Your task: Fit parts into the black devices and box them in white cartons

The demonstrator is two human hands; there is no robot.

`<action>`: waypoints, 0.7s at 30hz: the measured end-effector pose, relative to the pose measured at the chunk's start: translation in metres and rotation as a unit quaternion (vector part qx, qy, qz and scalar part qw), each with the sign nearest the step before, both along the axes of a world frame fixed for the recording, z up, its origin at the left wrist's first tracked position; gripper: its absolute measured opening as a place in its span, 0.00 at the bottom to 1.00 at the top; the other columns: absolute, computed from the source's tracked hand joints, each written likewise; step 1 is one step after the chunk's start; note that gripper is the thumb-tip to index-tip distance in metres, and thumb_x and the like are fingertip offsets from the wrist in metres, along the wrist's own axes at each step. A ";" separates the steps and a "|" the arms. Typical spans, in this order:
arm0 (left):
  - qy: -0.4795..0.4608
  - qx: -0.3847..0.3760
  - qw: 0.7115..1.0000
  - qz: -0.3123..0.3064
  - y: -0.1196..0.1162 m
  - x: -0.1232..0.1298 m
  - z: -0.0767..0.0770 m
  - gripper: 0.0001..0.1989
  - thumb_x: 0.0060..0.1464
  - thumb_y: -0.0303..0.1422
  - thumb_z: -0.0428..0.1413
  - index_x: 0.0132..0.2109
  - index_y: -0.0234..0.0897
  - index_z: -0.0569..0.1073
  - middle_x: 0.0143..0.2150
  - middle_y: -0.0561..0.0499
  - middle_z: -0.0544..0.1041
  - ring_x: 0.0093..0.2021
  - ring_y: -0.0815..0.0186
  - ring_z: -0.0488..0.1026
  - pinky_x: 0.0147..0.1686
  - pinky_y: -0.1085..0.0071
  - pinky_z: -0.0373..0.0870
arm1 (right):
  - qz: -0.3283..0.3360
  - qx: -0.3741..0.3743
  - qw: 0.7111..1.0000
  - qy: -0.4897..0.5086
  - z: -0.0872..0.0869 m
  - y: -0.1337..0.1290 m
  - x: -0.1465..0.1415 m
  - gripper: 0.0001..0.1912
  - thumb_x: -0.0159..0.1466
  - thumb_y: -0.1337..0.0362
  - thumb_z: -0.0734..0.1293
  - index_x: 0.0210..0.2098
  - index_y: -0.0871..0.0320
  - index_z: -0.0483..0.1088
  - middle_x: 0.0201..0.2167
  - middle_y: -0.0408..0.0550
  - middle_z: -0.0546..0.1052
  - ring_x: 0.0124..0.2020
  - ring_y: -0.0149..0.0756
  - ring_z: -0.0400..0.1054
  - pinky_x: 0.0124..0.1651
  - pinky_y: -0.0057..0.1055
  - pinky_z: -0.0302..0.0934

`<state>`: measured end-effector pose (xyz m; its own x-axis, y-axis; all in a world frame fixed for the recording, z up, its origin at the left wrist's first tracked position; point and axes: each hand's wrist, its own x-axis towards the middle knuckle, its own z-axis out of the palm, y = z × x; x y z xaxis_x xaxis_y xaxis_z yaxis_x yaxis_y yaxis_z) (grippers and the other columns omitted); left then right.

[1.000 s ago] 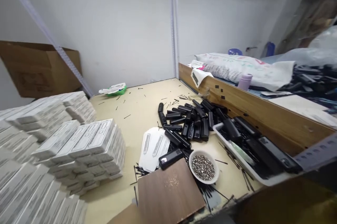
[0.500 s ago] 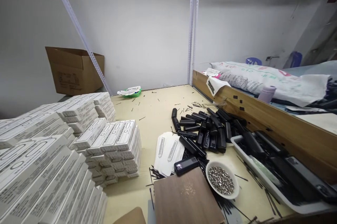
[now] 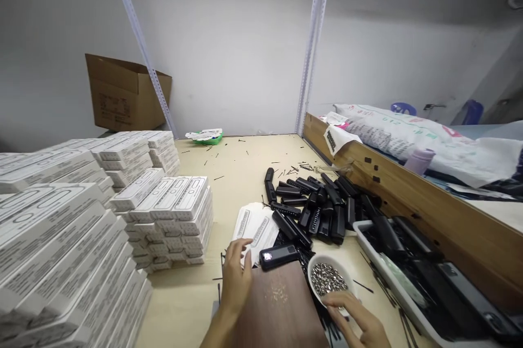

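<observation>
In the head view, the only view here, 2 bare hands work at the near edge of the table point(image 3: 229, 174). The left hand point(image 3: 236, 278) is over the left edge of the wooden board point(image 3: 286, 318), thumb and fingers spread well apart with nothing seen between them. Its fingertips are near the white cards point(image 3: 261, 234) and the closest black case point(image 3: 279, 256), which lies just beyond the board, short of the heap of black cases point(image 3: 314, 209).

The right hand point(image 3: 354, 316) has its fingertips at the near rim of the white bowl point(image 3: 343, 266), which stands beside the board and holds small metal pieces point(image 3: 327, 278). Its thumb and forefinger are close together, but the view is too coarse to tell whether they pinch a piece.

For a clean pick, the fingertips should probably take 1 or 2 pieces from the top of the pile, without pressing on the rim and tipping the bowl. The left hand would do well to steady the board meanwhile.
</observation>
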<state>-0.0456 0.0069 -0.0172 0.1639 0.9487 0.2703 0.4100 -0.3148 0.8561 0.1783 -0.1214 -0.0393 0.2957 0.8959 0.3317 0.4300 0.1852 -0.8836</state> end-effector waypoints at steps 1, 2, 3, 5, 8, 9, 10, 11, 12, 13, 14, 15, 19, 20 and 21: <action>0.030 -0.020 0.999 0.000 0.008 -0.002 -0.010 0.13 0.57 0.30 0.47 0.46 0.38 0.72 0.47 0.42 0.73 0.49 0.55 0.69 0.48 0.56 0.67 | -0.003 -0.010 1.000 -0.029 -0.011 0.008 0.002 0.11 0.61 0.54 0.63 0.32 0.51 0.75 0.33 0.49 0.78 0.38 0.45 0.72 0.41 0.36 0.67; 0.054 -0.040 0.998 -0.013 0.017 -0.003 -0.018 0.14 0.56 0.29 0.45 0.46 0.37 0.72 0.45 0.43 0.73 0.47 0.56 0.70 0.46 0.57 0.68 | 0.003 -0.023 0.997 -0.067 -0.020 0.019 0.002 0.11 0.62 0.56 0.62 0.35 0.51 0.75 0.34 0.50 0.78 0.39 0.46 0.72 0.41 0.37 0.67; 0.069 -0.057 0.995 -0.031 0.024 -0.004 -0.026 0.15 0.55 0.27 0.45 0.45 0.36 0.72 0.45 0.43 0.74 0.46 0.57 0.71 0.46 0.59 0.68 | 0.027 -0.032 0.993 -0.109 -0.027 0.032 0.001 0.11 0.62 0.58 0.61 0.38 0.51 0.75 0.36 0.51 0.78 0.41 0.47 0.71 0.43 0.40 0.67; 0.085 -0.069 0.992 -0.062 0.037 -0.002 -0.036 0.16 0.53 0.26 0.45 0.45 0.36 0.73 0.45 0.44 0.75 0.46 0.59 0.71 0.48 0.61 0.67 | 0.080 -0.045 0.976 -0.198 -0.031 0.064 -0.004 0.17 0.62 0.65 0.59 0.48 0.53 0.71 0.46 0.52 0.76 0.50 0.46 0.68 0.53 0.44 0.61; 0.103 -0.078 0.987 -0.093 0.045 0.007 -0.041 0.19 0.51 0.24 0.45 0.48 0.34 0.73 0.46 0.42 0.75 0.49 0.58 0.71 0.52 0.60 0.64 | 0.193 -0.104 0.916 -0.335 -0.024 0.113 -0.012 0.30 0.54 0.73 0.61 0.57 0.55 0.64 0.56 0.52 0.69 0.58 0.46 0.59 0.64 0.49 0.45; 0.109 -0.082 0.985 -0.109 0.046 0.010 -0.041 0.19 0.50 0.25 0.47 0.48 0.33 0.73 0.47 0.42 0.75 0.49 0.58 0.70 0.53 0.60 0.63 | 0.222 -0.126 0.894 -0.369 -0.022 0.126 -0.014 0.32 0.53 0.73 0.61 0.58 0.56 0.63 0.56 0.52 0.69 0.58 0.46 0.59 0.65 0.50 0.40; 0.114 -0.085 0.982 -0.127 0.047 0.013 -0.040 0.19 0.49 0.26 0.50 0.49 0.34 0.73 0.48 0.42 0.75 0.50 0.56 0.70 0.54 0.60 0.62 | 0.246 -0.142 0.875 -0.393 -0.019 0.136 -0.014 0.31 0.53 0.73 0.62 0.57 0.56 0.64 0.54 0.53 0.70 0.57 0.46 0.60 0.65 0.52 0.37; 0.118 -0.087 0.979 -0.145 0.047 0.016 -0.039 0.20 0.46 0.26 0.53 0.49 0.35 0.73 0.49 0.42 0.75 0.51 0.55 0.69 0.55 0.59 0.61 | 0.265 -0.149 0.862 -0.405 -0.017 0.144 -0.012 0.29 0.54 0.72 0.62 0.56 0.55 0.65 0.52 0.53 0.72 0.56 0.46 0.62 0.65 0.52 0.35; 0.122 -0.088 0.975 -0.161 0.047 0.018 -0.037 0.23 0.43 0.27 0.56 0.50 0.36 0.73 0.50 0.43 0.74 0.53 0.54 0.68 0.55 0.60 0.60 | 0.280 -0.146 0.859 -0.402 -0.015 0.148 -0.009 0.27 0.55 0.72 0.62 0.55 0.55 0.66 0.49 0.52 0.73 0.54 0.45 0.63 0.65 0.52 0.35; 0.123 -0.086 0.974 -0.171 0.046 0.020 -0.034 0.25 0.41 0.27 0.58 0.51 0.38 0.73 0.51 0.44 0.74 0.53 0.54 0.67 0.56 0.60 0.60 | 0.290 -0.137 0.866 -0.383 -0.014 0.151 -0.006 0.25 0.56 0.71 0.62 0.54 0.54 0.67 0.48 0.52 0.74 0.53 0.45 0.64 0.64 0.51 0.37; 0.119 -0.083 0.974 -0.176 0.046 0.021 -0.031 0.27 0.40 0.26 0.59 0.51 0.39 0.72 0.52 0.44 0.73 0.54 0.53 0.66 0.56 0.60 0.59 | 0.300 -0.125 0.881 -0.345 -0.012 0.152 -0.002 0.24 0.57 0.69 0.62 0.53 0.53 0.68 0.47 0.51 0.75 0.52 0.45 0.65 0.63 0.49 0.42; 0.104 -0.085 0.975 -0.180 0.045 0.022 -0.028 0.27 0.40 0.26 0.60 0.52 0.40 0.72 0.52 0.45 0.73 0.54 0.54 0.66 0.56 0.60 0.59 | 0.305 -0.116 0.900 -0.289 -0.010 0.152 0.002 0.22 0.58 0.67 0.63 0.52 0.52 0.69 0.47 0.51 0.75 0.51 0.45 0.66 0.61 0.47 0.47; -0.069 -0.231 0.949 -0.201 0.034 0.029 -0.016 0.18 0.46 0.35 0.60 0.46 0.35 0.72 0.40 0.47 0.77 0.39 0.60 0.74 0.43 0.63 0.69 | 0.229 -0.109 0.962 0.100 -0.001 0.143 0.006 0.16 0.56 0.55 0.69 0.42 0.54 0.73 0.40 0.49 0.77 0.42 0.44 0.71 0.48 0.39 0.62; -0.126 -0.289 0.925 -0.213 0.029 0.032 -0.013 0.19 0.47 0.39 0.60 0.45 0.33 0.71 0.36 0.47 0.76 0.33 0.62 0.74 0.35 0.66 0.70 | 0.195 -0.111 0.950 0.218 0.002 0.140 0.002 0.16 0.55 0.53 0.70 0.40 0.54 0.72 0.38 0.48 0.78 0.40 0.43 0.71 0.45 0.38 0.64; -0.178 -0.337 0.897 -0.225 0.025 0.034 -0.011 0.22 0.48 0.43 0.59 0.45 0.32 0.70 0.33 0.48 0.75 0.27 0.65 0.73 0.28 0.70 0.69 | 0.167 -0.116 0.923 0.328 0.006 0.137 -0.003 0.17 0.54 0.52 0.71 0.39 0.54 0.71 0.37 0.47 0.78 0.39 0.42 0.72 0.43 0.38 0.65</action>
